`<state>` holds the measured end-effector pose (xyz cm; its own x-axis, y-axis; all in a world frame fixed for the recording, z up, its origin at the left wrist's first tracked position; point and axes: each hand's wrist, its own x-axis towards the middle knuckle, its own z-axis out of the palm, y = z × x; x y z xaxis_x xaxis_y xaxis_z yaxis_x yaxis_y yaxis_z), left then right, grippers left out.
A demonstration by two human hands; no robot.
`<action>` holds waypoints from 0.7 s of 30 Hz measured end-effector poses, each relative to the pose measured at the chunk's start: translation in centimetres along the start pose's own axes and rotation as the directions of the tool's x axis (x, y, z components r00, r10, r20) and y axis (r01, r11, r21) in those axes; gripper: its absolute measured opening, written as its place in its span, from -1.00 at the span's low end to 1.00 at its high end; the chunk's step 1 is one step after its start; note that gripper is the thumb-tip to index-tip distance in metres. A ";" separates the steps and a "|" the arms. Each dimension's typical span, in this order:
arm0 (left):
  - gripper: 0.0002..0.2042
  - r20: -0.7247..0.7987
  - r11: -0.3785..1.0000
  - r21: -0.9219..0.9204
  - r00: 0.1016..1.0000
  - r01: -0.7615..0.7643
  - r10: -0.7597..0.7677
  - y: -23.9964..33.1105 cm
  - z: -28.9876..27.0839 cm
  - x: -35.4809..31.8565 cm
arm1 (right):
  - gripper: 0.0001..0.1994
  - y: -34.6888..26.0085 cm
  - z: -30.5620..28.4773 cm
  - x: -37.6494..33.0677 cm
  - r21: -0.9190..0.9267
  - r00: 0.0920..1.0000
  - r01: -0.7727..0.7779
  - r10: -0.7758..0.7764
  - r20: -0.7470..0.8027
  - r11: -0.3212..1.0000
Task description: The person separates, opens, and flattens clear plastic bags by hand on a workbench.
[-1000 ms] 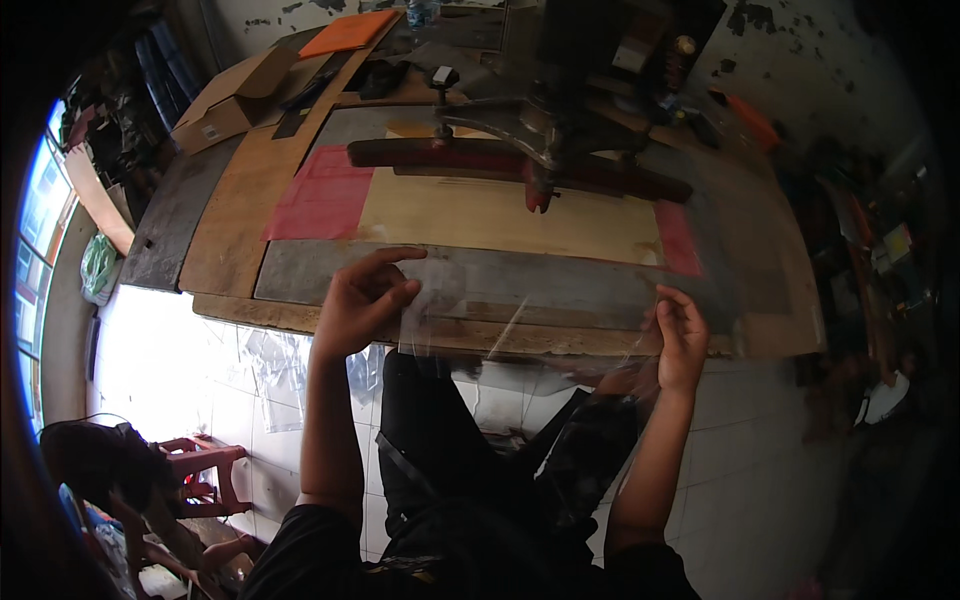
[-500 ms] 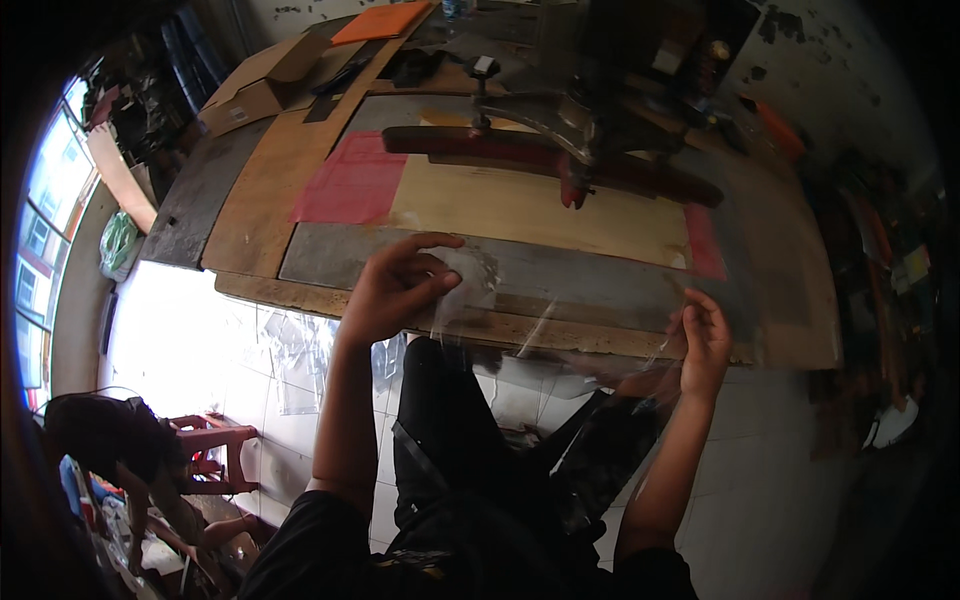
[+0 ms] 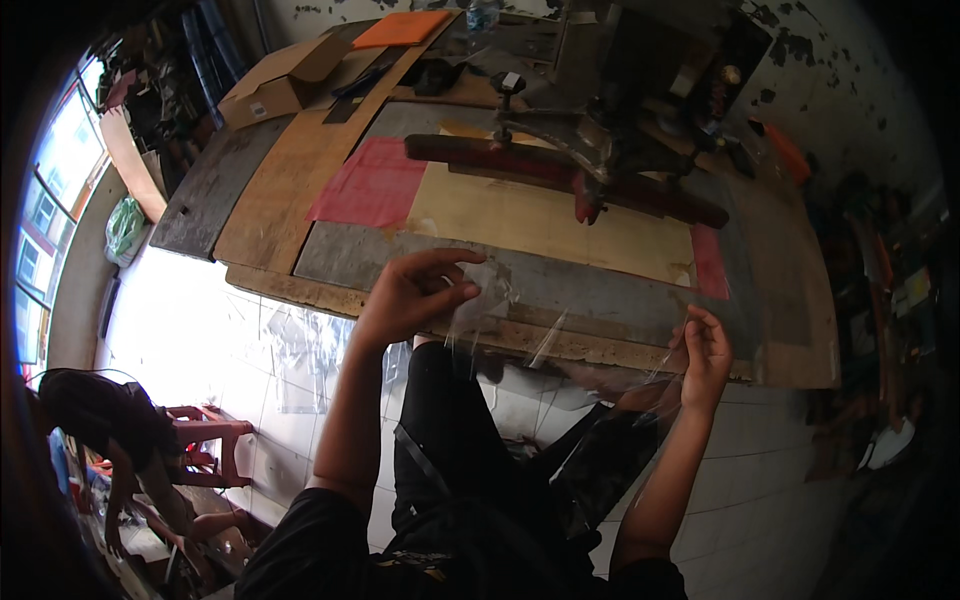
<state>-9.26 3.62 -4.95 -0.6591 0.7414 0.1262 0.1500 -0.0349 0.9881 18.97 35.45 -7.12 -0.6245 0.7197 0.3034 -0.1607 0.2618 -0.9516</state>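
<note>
Clear plastic, a thin see-through sheet (image 3: 570, 320), is stretched between both hands right at the near edge of the rough wooden bench (image 3: 300, 190). The left hand (image 3: 405, 295) has its fingers (image 3: 450, 258) curled over the sheet's left end, thumb pressed up against them so they're clamped on the film. The right hand (image 3: 705, 350) pinches the other end, fingers closed tight on the corner. The sheet sags a bit in the middle and catches glare, so its exact outline is hard to follow.

Just beyond the left fingers there's a grey panel, then a pale tan board (image 3: 540, 215), with a red rectangular cloth piece (image 3: 370, 183) further out and to the left. Past the right fingers sits a narrow red strip (image 3: 708, 262). Well beyond both hands, a long dark reddish bar (image 3: 520, 165) lies across the bench under a metal machine arm (image 3: 560, 125). Far back on the left there's an orange flat sheet (image 3: 400, 28) and a cardboard box (image 3: 275, 85).
</note>
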 end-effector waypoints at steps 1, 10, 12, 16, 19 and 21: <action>-0.62 0.006 0.999 0.036 1.000 0.004 -0.004 0.0 -0.1 0.0 | -0.69 0.1 -0.1 0.0 0.002 1.000 0.003 -0.003 0.004 1.000; -0.62 -0.023 0.999 0.043 1.000 -0.004 0.005 -0.1 0.1 0.1 | -0.69 0.0 -0.2 0.3 -0.008 1.000 -0.013 0.013 0.024 1.000; -0.63 -0.027 0.996 0.094 1.000 -0.002 0.005 0.2 0.1 0.2 | -0.68 -0.5 -0.2 0.3 -0.032 0.999 -0.025 0.026 0.029 0.999; -0.64 -0.046 0.990 0.143 0.999 0.007 0.000 0.7 0.1 -0.1 | -0.62 -4.0 0.5 0.5 -0.223 0.986 -0.043 0.077 0.146 0.974; -0.65 -0.028 0.998 0.066 1.000 0.006 -0.004 0.5 0.1 -0.1 | -0.52 -7.1 2.9 0.8 -0.598 0.931 0.349 -0.194 0.309 0.722; -0.66 -0.018 0.998 0.065 1.000 0.002 -0.001 0.5 0.0 0.0 | -0.52 -9.2 4.8 1.1 -0.610 0.868 0.472 -0.213 0.449 0.636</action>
<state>-9.16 3.59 -4.46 -0.6725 0.7291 0.1273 0.1967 0.0102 0.9804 16.04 30.74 1.72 -0.8510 0.2798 0.4445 0.0694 0.8987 -0.4330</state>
